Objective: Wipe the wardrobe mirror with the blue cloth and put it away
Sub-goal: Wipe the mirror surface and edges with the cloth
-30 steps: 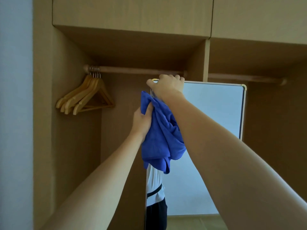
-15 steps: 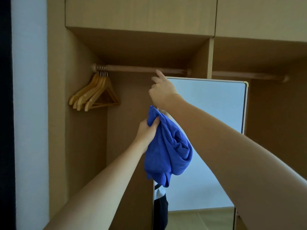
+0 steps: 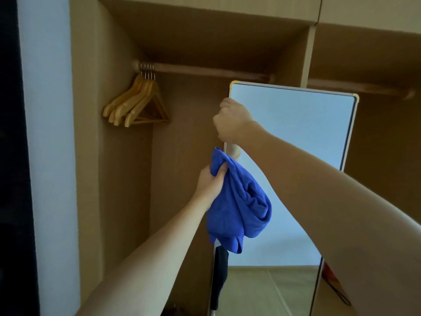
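Note:
A tall framed mirror [image 3: 296, 133] stands upright inside an open wooden wardrobe, turned at an angle to me. My right hand [image 3: 232, 122] grips the mirror's left edge a little below its top corner, fingers curled round the frame. Just beneath it my left hand [image 3: 210, 182] holds a bunched blue cloth [image 3: 239, 206] against that same left edge. The cloth hangs down in folds over the lower glass. The mirror reflects a pale wall and a strip of floor.
Several wooden hangers [image 3: 136, 106] hang at the left end of a wooden rail [image 3: 205, 70]. A vertical wardrobe divider [image 3: 308, 53] rises behind the mirror. A pale wall [image 3: 45, 133] lies to the left.
My right hand slid from the mirror's top corner down onto its left edge and gripped it. My left hand with the cloth moved lower along that edge. The mirror's top now shows uncovered.

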Tool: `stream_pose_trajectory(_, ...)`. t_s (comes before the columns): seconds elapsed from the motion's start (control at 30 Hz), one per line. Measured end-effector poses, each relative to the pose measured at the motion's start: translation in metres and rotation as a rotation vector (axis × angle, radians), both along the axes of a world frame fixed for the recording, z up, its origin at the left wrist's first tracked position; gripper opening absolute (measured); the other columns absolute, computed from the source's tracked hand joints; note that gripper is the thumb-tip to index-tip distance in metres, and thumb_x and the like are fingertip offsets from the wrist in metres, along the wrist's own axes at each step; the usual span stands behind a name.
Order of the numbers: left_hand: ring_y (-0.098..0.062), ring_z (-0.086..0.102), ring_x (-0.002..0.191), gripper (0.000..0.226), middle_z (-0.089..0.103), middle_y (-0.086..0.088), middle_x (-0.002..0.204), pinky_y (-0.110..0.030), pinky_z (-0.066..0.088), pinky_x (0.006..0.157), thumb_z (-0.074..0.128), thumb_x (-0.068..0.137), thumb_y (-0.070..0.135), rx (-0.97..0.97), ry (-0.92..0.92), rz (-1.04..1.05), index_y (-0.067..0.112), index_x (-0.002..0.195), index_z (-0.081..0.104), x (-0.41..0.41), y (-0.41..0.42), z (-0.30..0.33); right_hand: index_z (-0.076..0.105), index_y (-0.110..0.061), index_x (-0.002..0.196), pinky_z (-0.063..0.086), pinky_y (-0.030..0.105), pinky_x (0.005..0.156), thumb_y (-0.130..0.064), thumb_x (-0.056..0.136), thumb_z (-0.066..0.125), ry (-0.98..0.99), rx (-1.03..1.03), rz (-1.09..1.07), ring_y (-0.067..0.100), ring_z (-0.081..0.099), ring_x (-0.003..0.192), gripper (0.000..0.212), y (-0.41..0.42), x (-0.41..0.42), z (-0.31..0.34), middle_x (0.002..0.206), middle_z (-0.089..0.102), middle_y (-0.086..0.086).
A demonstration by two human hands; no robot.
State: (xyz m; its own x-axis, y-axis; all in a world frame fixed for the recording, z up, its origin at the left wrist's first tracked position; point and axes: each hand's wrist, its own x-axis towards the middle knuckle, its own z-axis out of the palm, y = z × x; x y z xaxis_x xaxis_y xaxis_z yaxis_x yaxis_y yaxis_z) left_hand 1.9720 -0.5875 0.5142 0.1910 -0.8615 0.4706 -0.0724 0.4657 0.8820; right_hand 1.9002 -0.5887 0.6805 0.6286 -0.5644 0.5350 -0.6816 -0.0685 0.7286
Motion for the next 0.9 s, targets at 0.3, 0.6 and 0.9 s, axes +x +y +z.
stream_pose_trajectory(0.3,-0.02,0.07,0.078,0.025,0.071,-0.006,0.081,-0.034,0.058,0.071,0.058,0.095,0.036,-0.078,0.091,-0.1,0.013,0.091,0.067,0.002,-0.009,0.043,0.055,-0.02,0.075,0.028,0.032,0.107,-0.033,0.093,0.047,-0.084,-0.02,0.147,0.023,0.05,0.107,0.023,-0.006,0.0,-0.005,0.093,0.066,0.003)
stream_pose_trajectory(0.6,-0.006,0.061,0.062,0.03,0.06,0.009,0.065,-0.022,0.049,0.061,0.055,0.097,0.046,-0.062,0.01,0.021,0.022,0.079,0.058,0.0,-0.01,-0.008,0.07,-0.019,0.097,0.025,0.035,0.107,-0.037,0.095,0.045,-0.096,-0.025,0.09,0.021,0.049,0.109,0.03,-0.008,0.007,-0.011,0.1,0.068,0.001)
stream_pose_trajectory(0.9,-0.029,0.066,0.076,0.021,0.064,-0.006,0.075,-0.042,0.054,0.071,0.06,0.091,0.033,-0.126,0.095,-0.029,0.014,0.083,0.062,0.002,-0.012,0.061,0.04,-0.021,0.063,0.031,0.034,0.104,-0.028,0.096,0.039,-0.088,0.096,0.113,0.02,0.044,0.087,0.034,-0.001,0.004,0.006,0.079,0.052,-0.003)
